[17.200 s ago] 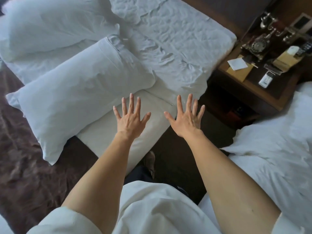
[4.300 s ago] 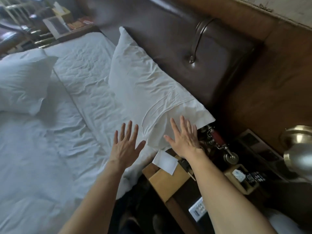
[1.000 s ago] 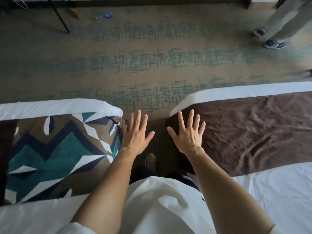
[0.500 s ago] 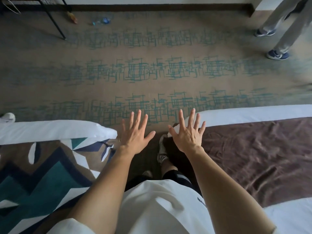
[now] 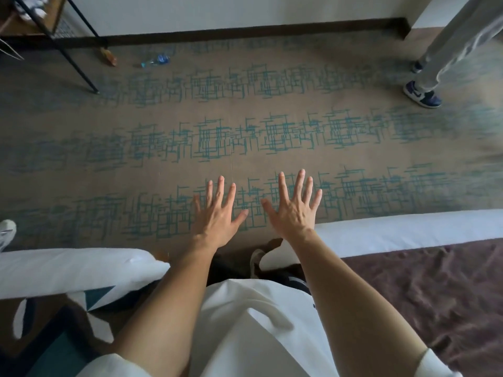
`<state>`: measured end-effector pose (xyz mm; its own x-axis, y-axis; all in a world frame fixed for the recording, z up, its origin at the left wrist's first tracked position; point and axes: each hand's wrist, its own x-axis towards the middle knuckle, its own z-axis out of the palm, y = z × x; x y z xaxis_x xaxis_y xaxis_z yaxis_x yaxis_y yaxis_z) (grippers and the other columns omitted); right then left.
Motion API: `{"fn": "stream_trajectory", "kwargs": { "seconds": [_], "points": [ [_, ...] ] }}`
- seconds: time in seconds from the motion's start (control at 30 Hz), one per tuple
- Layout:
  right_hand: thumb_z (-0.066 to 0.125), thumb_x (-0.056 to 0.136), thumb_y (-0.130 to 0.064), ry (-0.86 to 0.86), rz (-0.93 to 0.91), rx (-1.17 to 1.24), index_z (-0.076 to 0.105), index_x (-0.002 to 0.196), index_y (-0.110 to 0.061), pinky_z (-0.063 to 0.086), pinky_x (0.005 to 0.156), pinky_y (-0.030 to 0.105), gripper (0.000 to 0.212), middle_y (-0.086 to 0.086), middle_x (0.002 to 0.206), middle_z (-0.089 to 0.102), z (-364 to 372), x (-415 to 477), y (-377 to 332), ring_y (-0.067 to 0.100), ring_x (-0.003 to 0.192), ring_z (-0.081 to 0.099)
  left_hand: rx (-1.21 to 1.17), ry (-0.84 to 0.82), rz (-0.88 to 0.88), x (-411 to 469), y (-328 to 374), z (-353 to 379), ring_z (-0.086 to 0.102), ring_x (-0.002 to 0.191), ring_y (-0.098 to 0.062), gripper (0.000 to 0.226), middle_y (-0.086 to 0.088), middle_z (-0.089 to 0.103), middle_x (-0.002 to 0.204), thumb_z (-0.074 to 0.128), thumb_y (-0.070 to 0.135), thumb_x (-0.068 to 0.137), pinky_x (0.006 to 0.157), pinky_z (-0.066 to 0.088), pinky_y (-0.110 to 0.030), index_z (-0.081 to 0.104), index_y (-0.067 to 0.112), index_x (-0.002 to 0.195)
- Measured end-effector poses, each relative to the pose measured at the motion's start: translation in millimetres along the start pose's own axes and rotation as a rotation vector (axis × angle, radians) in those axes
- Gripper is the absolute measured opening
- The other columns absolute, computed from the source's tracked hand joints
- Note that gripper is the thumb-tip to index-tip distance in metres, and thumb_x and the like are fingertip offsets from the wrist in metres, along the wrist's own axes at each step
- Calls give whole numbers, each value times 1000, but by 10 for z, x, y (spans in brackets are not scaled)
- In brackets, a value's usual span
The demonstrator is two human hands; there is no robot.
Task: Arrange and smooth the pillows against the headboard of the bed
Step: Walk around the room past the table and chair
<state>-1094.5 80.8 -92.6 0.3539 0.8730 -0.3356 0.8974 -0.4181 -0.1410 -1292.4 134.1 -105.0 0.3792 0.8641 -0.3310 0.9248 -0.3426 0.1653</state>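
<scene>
No pillow or headboard shows in the head view. My left hand (image 5: 217, 213) and my right hand (image 5: 295, 209) are stretched out side by side over the carpet, palms down, fingers spread and straight, holding nothing. Below them are the foot ends of two beds: a white bed edge with a teal, brown and white patterned runner (image 5: 68, 317) on the left, and a white bed edge with a brown runner (image 5: 435, 289) on the right. I stand in the gap between them.
Patterned tan and teal carpet (image 5: 245, 126) fills the middle. A person's leg and blue-and-white shoe (image 5: 423, 95) stand at the top right. A black-legged stand (image 5: 68, 53), a plastic bottle (image 5: 156, 61) and a white shoe (image 5: 6, 234) lie toward the left.
My view has moved forward past the bed ends, so more carpet and the far wall show and less of both beds. My hands stay spread and empty.
</scene>
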Motion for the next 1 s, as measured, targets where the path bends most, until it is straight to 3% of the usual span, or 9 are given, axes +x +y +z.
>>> {"fn": "stream_trajectory", "kwargs": {
  "seconds": [0.33,0.5,1.0],
  "points": [
    [6,93,-79,-6,47,11,-21,157,-35,-7,122,63,83,16,164,-30,-257,832,111,40,153,-21,59,-44,77,929,153,-346,-24,152,-29,83,-3,-27,165,18,74,95,120,-3,-65,-10,29,160],
    [11,94,-77,-4,126,55,-18,159,-34,-7,122,63,82,17,165,-27,-372,1238,152,40,153,-19,62,-68,149,1522,242,-491,-23,152,-28,83,-2,-24,166,26,71,97,120,-4,-64,-7,30,160],
    [17,96,-75,61,636,307,-10,160,-36,-11,120,60,80,15,166,-26,-772,2144,72,37,154,-19,300,-168,620,3350,627,-1108,-25,152,-30,83,-2,-31,163,17,73,95,117,-14,-61,-12,29,159]
  ]
}}
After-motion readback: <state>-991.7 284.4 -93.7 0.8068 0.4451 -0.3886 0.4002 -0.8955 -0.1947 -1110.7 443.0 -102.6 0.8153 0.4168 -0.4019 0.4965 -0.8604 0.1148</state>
